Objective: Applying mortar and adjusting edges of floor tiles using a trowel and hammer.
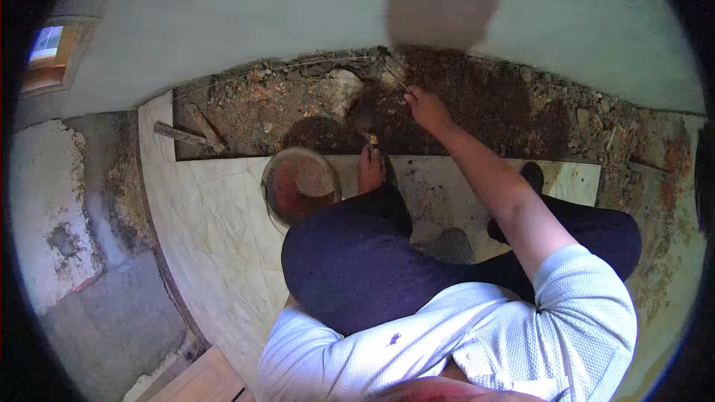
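Observation:
My right hand (430,110) reaches out over the strip of dirt and rubble at the foot of the wall. Its fingers pinch a thin, light stick-like thing (396,78), which points toward the wall; its exact kind is unclear. Lower and to the left, my left hand (370,170) is closed at the edge of the tiles, with a small yellow-tipped object (372,138) showing at its fingers. Just left of that hand stands a round bucket (333,205) with reddish-brown contents. A pale stone chunk (344,92) lies in the dirt between the right hand and the bucket.
Marble-look tiles (216,216) cover the floor up to the dirt strip (484,119). Two wood pieces (195,132) lie at its left end. A thin string (283,67) runs along the wall (283,7). A rough, patchy wall (119,253) rises at the left.

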A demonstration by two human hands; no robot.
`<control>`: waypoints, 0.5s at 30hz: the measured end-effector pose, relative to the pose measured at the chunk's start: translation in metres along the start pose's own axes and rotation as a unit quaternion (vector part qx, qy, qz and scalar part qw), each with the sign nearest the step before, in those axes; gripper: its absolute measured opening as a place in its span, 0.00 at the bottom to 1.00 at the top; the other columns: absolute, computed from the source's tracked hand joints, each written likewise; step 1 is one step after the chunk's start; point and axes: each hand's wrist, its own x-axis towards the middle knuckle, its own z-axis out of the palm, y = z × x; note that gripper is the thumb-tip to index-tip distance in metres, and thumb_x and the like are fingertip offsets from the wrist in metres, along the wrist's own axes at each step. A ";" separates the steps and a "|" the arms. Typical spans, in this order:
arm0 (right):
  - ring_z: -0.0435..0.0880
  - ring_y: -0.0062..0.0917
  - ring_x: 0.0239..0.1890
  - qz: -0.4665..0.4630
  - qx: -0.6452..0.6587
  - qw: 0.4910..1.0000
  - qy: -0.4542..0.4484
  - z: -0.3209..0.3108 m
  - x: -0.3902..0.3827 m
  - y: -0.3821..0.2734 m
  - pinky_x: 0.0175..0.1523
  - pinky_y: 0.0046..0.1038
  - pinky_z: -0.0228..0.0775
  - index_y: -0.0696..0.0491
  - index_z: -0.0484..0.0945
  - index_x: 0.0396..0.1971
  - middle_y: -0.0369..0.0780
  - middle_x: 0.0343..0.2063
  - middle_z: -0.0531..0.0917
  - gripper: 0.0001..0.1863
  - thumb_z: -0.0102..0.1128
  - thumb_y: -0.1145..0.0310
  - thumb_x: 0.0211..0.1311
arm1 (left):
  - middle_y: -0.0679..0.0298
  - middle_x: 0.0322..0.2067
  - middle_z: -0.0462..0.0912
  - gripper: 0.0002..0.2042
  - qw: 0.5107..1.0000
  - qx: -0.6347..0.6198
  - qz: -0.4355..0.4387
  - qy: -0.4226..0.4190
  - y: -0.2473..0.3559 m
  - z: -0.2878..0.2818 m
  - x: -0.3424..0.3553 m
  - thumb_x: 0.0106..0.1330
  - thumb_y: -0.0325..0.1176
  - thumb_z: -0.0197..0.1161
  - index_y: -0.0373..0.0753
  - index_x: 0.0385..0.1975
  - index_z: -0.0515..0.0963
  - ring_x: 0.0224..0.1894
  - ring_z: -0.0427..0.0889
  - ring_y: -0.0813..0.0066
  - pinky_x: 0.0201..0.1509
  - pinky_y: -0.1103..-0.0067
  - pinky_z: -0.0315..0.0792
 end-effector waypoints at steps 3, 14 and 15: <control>0.81 0.49 0.53 0.022 0.032 0.998 0.048 -0.004 -0.024 0.018 0.58 0.50 0.70 0.56 0.74 0.55 0.56 0.48 0.81 0.21 0.48 0.58 0.73 | 0.69 0.26 0.72 0.20 0.999 -0.020 0.030 -0.031 -0.017 0.021 -0.001 0.75 0.49 0.53 0.38 0.55 0.71 0.18 0.66 0.81 0.19 0.80 0.62; 0.78 0.45 0.58 0.149 0.091 0.985 0.001 -0.037 -0.088 0.087 0.61 0.42 0.67 0.59 0.74 0.57 0.50 0.53 0.80 0.24 0.51 0.56 0.72 | 0.63 0.31 0.76 0.24 0.990 0.122 -0.034 -0.064 -0.004 0.036 -0.002 0.75 0.51 0.50 0.39 0.61 0.70 0.30 0.73 0.74 0.33 0.72 0.70; 0.76 0.43 0.60 0.155 0.139 0.978 -0.013 -0.030 -0.099 0.055 0.63 0.40 0.66 0.59 0.73 0.59 0.50 0.55 0.79 0.26 0.50 0.55 0.73 | 0.62 0.33 0.77 0.24 0.987 0.116 -0.064 -0.092 -0.002 0.001 -0.001 0.75 0.51 0.51 0.40 0.61 0.70 0.33 0.74 0.72 0.35 0.72 0.70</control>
